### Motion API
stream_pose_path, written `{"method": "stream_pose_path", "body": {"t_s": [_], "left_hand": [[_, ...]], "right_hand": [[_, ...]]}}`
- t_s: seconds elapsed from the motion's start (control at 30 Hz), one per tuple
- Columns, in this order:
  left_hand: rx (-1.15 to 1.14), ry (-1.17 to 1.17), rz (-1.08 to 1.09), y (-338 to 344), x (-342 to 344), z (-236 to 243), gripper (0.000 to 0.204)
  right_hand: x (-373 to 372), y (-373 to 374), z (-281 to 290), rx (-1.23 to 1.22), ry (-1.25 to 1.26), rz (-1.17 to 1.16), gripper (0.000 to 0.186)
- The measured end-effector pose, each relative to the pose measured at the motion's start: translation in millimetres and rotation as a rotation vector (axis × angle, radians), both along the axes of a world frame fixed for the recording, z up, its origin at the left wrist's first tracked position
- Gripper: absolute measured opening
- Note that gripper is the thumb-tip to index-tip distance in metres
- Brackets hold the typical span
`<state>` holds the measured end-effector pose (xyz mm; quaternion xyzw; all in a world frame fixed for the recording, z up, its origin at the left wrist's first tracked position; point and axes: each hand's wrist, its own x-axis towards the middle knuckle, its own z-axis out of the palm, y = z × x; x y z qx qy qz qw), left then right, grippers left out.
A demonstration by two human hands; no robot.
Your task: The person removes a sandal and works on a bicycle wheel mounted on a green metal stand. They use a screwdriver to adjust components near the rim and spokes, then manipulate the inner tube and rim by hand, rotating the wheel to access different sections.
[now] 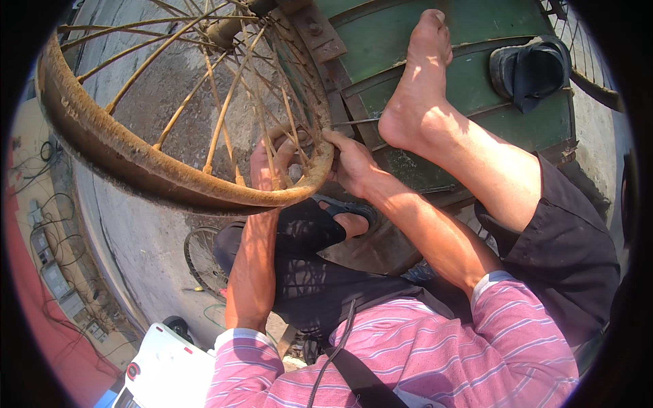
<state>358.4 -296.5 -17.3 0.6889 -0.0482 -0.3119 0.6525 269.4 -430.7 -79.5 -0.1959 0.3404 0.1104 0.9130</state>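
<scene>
concrete [146, 248] backs wheel [136, 148], axle [224, 32] up-right; right hand [355, 164] pinching rim [322, 163], left hand [260, 170] unclear.

Wide gaps between the spokes [234, 102] on the left side of the wheel [223, 32] leave room for a hand to pass. Toward the wheel's right side the spokes crowd together, and the left hand [272, 160] and right hand [350, 160] fill its lower right corner. A metal bar [320, 37] blocks the wheel's upper right edge. Farther right of the wheel, a bare strip of green panel [367, 47] is reachable before the raised foot [422, 81]. Below the wheel, the bent knee [235, 245] and a smaller wheel [204, 258] obstruct; ground [122, 211] left of these lies open.
</scene>
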Motion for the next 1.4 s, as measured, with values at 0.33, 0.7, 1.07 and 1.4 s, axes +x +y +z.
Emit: {"method": "stream_pose_path", "body": {"t_s": [0.33, 0.7, 1.07, 1.4], "left_hand": [[-0.017, -0.043, -0.088, 4, 5, 1, 0.051], [-0.072, 0.059, 0.073, 14, 14, -9, 0.032], [-0.671, 0.63, -0.01, 38, 34, -20, 0.043], [-0.515, 0.467, -0.086, 22, 27, -9, 0.053]], "right_hand": [[0, -1, 2, -0.006, 0.003, -0.003, 0.036], [0, -2, 1, -0.022, 0.002, 0.016, 0.036], [-2, -4, 1, -0.064, -0.016, 0.057, 0.042], [0, 0, -11, -0.047, 0.006, 0.034, 0.043]]}}
